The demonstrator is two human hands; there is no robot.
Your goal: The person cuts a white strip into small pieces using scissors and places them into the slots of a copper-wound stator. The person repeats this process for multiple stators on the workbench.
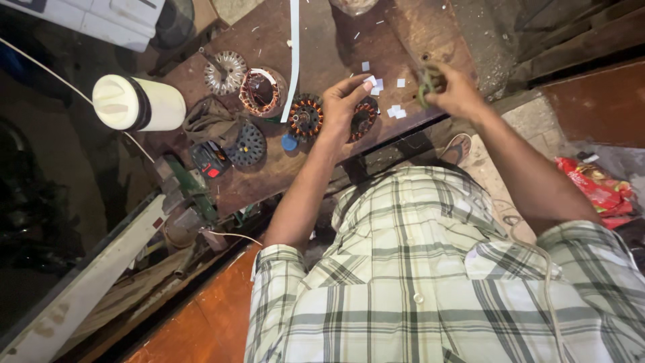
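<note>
Two hands work over my tabletop (269,181): left hand (342,107) pinches a small white paper slip (370,81) above the copper-wound stator (363,118); right hand (451,91) is closed around green-handled scissors (424,84) near the tabletop's far-right edge, with bare wood between them.

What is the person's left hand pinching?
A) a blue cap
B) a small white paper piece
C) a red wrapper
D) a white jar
B: the left hand pinches a small white paper piece between its fingertips, above the wound stator on the brown table.
</note>
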